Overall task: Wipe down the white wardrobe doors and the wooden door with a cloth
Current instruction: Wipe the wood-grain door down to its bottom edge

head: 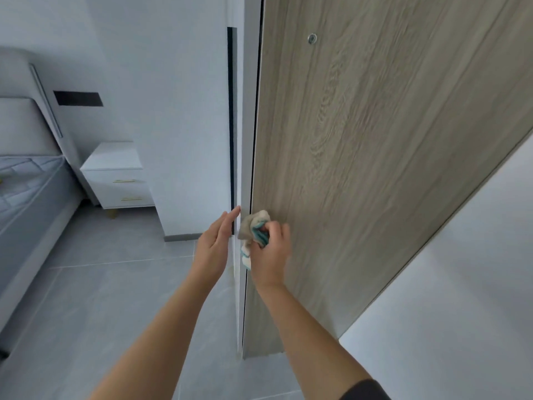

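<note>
A crumpled beige-and-teal cloth (255,226) is gripped in the curled fingers of the right hand (269,252) and pressed on the wooden door (375,140), low at its left edge. The left hand (213,246) is held flat, fingers straight, just left of that edge.

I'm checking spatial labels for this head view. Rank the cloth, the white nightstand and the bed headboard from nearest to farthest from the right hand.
1. The cloth, gripped in the right hand against the wooden door.
2. The white nightstand, off to the left by the wall.
3. The bed headboard, far left, beyond the nightstand.
</note>
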Demonstrator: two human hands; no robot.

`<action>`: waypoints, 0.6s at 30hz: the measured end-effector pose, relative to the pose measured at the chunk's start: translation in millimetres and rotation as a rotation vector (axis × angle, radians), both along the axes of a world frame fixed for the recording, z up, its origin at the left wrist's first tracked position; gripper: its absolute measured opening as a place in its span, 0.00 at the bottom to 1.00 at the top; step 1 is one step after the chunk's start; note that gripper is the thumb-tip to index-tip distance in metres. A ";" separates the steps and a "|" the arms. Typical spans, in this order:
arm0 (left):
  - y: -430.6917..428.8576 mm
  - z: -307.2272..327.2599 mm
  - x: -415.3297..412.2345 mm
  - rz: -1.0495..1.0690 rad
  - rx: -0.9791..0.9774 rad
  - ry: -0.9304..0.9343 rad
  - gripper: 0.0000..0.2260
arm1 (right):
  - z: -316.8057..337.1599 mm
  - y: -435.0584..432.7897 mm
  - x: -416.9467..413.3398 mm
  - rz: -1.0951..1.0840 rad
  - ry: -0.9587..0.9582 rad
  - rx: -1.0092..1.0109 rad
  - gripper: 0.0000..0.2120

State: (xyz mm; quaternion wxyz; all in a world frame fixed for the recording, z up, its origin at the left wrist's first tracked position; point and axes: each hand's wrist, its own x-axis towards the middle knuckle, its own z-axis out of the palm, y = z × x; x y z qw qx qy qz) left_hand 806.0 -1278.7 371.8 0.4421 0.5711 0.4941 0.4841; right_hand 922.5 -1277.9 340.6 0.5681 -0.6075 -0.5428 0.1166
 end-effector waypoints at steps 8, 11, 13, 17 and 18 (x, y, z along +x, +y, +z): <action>-0.6 -28.5 35.3 0.082 0.048 0.011 0.20 | -21.7 4.9 54.8 -0.094 0.036 -0.035 0.15; 5.4 -39.3 50.5 0.110 0.138 0.009 0.24 | -32.7 8.6 93.0 -0.166 -0.056 0.005 0.19; 8.1 -46.1 57.2 0.135 0.180 0.001 0.26 | -36.3 10.2 118.8 -0.231 -0.050 0.009 0.18; 16.1 -70.1 61.6 0.198 0.258 0.032 0.29 | -51.4 14.4 177.4 -0.364 -0.040 -0.001 0.15; 18.2 -76.8 60.4 0.208 0.284 0.052 0.29 | -56.6 15.0 192.6 -0.394 -0.037 -0.007 0.15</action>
